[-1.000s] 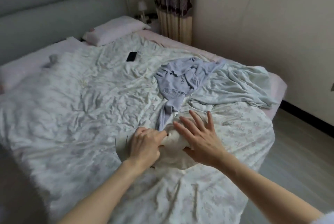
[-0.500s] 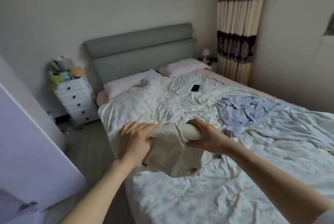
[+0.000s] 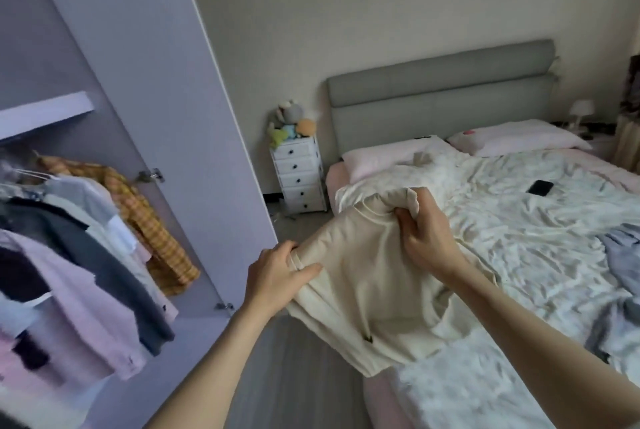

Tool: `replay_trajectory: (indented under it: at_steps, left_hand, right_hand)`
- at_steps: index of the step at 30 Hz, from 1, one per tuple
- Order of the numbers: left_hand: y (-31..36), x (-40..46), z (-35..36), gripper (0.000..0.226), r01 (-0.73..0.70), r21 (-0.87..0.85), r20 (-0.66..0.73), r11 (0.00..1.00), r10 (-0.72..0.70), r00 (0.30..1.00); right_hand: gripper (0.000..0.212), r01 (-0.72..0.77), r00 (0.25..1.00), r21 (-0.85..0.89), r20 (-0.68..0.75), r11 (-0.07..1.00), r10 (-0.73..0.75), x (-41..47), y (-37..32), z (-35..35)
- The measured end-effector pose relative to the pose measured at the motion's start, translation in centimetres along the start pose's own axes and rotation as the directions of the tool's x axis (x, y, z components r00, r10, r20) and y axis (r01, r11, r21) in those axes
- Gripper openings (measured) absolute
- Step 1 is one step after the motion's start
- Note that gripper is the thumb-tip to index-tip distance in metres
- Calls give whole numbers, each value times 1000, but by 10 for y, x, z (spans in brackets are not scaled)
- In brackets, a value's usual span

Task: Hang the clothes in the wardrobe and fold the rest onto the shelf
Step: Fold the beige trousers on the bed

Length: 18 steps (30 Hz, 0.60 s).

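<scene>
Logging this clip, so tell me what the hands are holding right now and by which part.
Both hold the cream garment: left hand grips its left edge, right hand its bunched top.

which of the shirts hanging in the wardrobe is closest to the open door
The orange and yellow plaid shirt. It hangs at the end of the row, right against the lilac wardrobe door, while the pale blue, dark grey and pink garments hang further in.

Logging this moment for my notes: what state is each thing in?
Cream garment: bunched, held off the bed.
Left hand: grips garment.
Right hand: grips garment.
Wardrobe door: open.
Hung clothes: on hangers.
Drawers: closed.
Phone: lying on bed, screen dark.
</scene>
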<state>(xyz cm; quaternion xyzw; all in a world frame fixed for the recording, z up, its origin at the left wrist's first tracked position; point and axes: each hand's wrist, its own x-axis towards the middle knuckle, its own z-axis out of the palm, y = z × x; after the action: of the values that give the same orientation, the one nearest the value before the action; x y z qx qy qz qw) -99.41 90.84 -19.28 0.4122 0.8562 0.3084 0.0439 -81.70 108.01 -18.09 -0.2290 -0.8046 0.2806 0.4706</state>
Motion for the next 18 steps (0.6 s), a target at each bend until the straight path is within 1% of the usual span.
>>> replay_trajectory:
  at_steps: [1,2,4,5,6,7,9,11,12,13,15,17,18]
  left_hand:
    - [-5,3,-6,52,49,-152,2,987,-49,999]
    - [-8,9,-12,56,72,-287,-12,955,-79,997]
    - [-12,22,-21,58,88,-488,-23,868,-114,993]
    - [-14,28,-23,55,85,-561,-30,823,-123,992]
    - [-16,35,-25,50,78,-619,-32,782,-124,992]
    - [-18,40,-25,46,75,-668,-22,741,-120,993]
    - [-26,63,-28,41,75,-726,-15,684,-125,992]
    - [-34,100,-37,32,66,-752,-13,655,-115,993]
    - [-36,111,-41,27,74,-745,2,663,-108,994]
    - [-41,131,-48,22,65,-745,-11,664,-111,994]
    - [-44,163,-66,20,51,-744,-20,666,-99,995]
    - [-47,188,-87,22,43,-713,-63,700,-125,990]
    - [-49,196,-98,23,29,-673,-97,739,-127,987]
  right_hand:
    - [23,23,1000,21,-22,999,-23,6,-2,5]
    - [37,59,997,44,-49,997,-57,14,-7,10]
    - [59,96,993,90,-82,991,-89,28,-13,17]
    - [64,108,991,112,-87,988,-98,35,-11,22]
    - [64,99,992,141,-89,985,-87,41,-7,29]
    - [65,49,995,164,-94,985,-33,46,-3,35]
    - [56,-57,994,204,-82,977,75,67,11,59]
    - [48,-61,994,221,-70,973,79,104,22,86]
    - [48,-60,995,220,-66,974,76,115,25,93]
    - [47,-45,996,233,-59,971,60,137,26,106]
    - [41,-25,998,262,-48,965,39,173,28,128]
    - [20,-28,1000,295,7,955,27,209,27,151]
    - [11,-23,999,298,34,954,14,223,25,162]
